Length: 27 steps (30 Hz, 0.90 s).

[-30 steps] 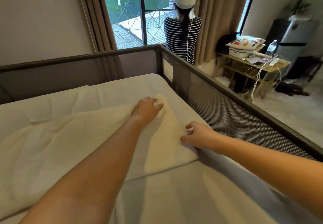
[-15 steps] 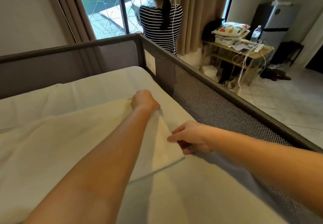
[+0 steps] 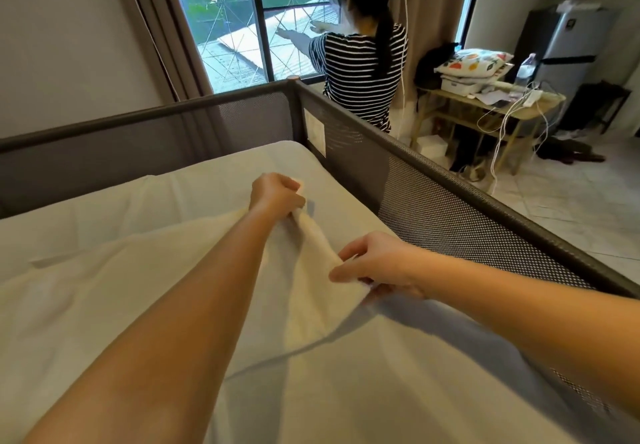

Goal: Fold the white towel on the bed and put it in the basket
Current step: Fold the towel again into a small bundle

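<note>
Gripping the white towel [image 3: 104,305] on the bed [image 3: 346,391], we clench our left hand [image 3: 277,196] round its far corner and pinch the near corner with our right hand [image 3: 377,263], lifting that edge beside the mesh rail [image 3: 450,208].

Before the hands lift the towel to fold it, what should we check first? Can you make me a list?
1. Left hand has a grip on the far corner of the white towel: ok, fist closed on the cloth.
2. Right hand has a grip on the near corner: ok, fingers pinch the edge.
3. Edge between the two hands is lifted off the bed: ok.
4. Rest of the towel lies flat: not ok, it has wrinkles on the left.
5. Mesh rail out of the way: ok, beside the right hand, apart from it.
6. Basket ready: cannot tell, none in view.
</note>
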{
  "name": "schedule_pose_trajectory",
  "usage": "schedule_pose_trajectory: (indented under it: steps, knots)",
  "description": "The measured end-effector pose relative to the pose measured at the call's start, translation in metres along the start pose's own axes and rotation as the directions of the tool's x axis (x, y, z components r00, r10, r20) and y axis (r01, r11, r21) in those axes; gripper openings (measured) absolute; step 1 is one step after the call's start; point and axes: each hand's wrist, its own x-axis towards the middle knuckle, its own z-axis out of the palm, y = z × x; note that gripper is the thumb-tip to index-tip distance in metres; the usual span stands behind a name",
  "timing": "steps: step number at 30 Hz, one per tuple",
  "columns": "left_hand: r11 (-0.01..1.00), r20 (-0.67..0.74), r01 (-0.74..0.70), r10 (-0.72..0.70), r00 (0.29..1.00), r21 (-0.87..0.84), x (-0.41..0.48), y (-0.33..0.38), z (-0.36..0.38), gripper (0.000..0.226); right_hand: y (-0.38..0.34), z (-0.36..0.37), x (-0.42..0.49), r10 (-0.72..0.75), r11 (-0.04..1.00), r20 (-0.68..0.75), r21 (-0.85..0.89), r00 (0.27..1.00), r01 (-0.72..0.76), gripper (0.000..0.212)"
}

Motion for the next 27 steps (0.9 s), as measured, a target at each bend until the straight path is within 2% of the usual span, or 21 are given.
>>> schedule_pose_trajectory:
  steps: [4, 9, 17, 27]
  knots:
    - [0.982, 0.027, 0.001, 0.004, 1.000, -0.187, -0.009, -0.020, -0.043, 0.039, -0.022, 0.023, -0.013, -0.069, 0.998, 0.003, 0.005, 0.998, 0.069, 0.022]
    - [0.950, 0.028, -0.025, 0.035, 0.999, -0.310, -0.024, -0.045, -0.097, 0.039, -0.051, 0.055, -0.023, -0.151, 0.988, 0.016, -0.029, 0.988, 0.152, 0.022]
    - [0.935, -0.025, -0.088, 0.085, 0.996, -0.345, -0.045, -0.101, -0.183, 0.040, -0.092, 0.135, -0.031, -0.216, 0.976, 0.092, 0.012, 0.972, 0.216, 0.027]
    - [0.951, -0.092, -0.120, 0.097, 0.991, -0.284, -0.050, -0.181, -0.281, 0.047, -0.140, 0.259, -0.011, -0.304, 0.949, 0.103, -0.050, 0.947, 0.310, 0.038]
